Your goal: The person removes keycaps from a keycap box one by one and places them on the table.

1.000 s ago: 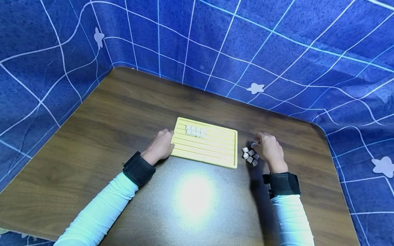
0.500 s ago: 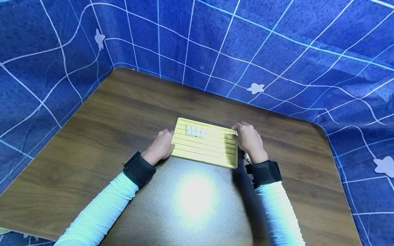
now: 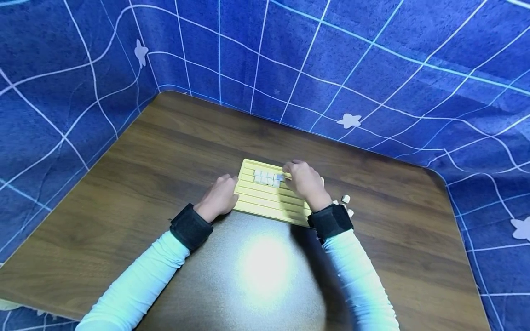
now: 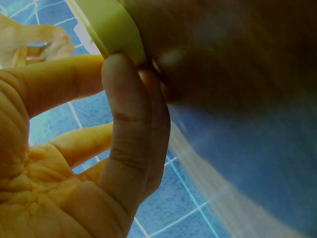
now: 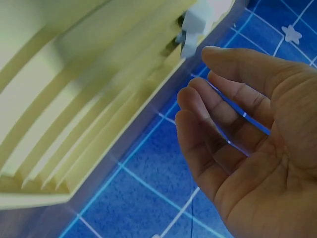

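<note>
A pale yellow ridged tray (image 3: 265, 202) lies on the table. My left hand (image 3: 218, 195) grips its left edge; in the left wrist view the fingertips (image 4: 121, 67) are right at the tray's corner (image 4: 119, 29). Small white cubes (image 3: 267, 178) sit in two short rows in the tray's upper left part. Over the upper right part is my right hand (image 3: 305, 181), its fingertips close to the right end of the rows. The right wrist view shows loosely bent, spread fingers (image 5: 188, 126) holding nothing, just beside the end cubes (image 5: 195, 22).
More loose white cubes (image 3: 345, 199) lie on the wooden table (image 3: 393, 220) right of the tray, partly hidden behind the right wrist. A blue curtain (image 3: 248, 55) with white lines and stars stands along the table's back and sides.
My right hand has moved left from the loose pile to the tray's rows, and another white cube now stands at their right end. The left hand keeps its hold on the tray.
</note>
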Available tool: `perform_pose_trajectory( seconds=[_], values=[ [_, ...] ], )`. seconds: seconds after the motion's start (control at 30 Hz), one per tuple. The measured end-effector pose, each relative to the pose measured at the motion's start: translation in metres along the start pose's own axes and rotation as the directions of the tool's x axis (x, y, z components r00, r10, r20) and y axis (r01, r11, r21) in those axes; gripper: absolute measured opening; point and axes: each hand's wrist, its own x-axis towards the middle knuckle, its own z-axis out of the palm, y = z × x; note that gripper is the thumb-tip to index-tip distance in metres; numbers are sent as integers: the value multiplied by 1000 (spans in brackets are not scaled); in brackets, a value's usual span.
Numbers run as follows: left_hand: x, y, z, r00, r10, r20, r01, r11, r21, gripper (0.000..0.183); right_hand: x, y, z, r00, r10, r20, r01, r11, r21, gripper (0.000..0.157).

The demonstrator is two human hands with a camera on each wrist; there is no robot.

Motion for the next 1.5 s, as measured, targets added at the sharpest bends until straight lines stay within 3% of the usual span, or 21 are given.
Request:
perform_pose_trajectory(
  seconds=[0.47,1.5],
  values=[
    [-1,-1,2,1000,-8,10,8,1000,1,47,9,-2,15,1000,-26,-8,26,1000,2,16],
    [-1,-1,1,1000,9,-15,-9,1000,8,45,7,4,16,1000,-11,-16,12,999,50,17]
  ],
)
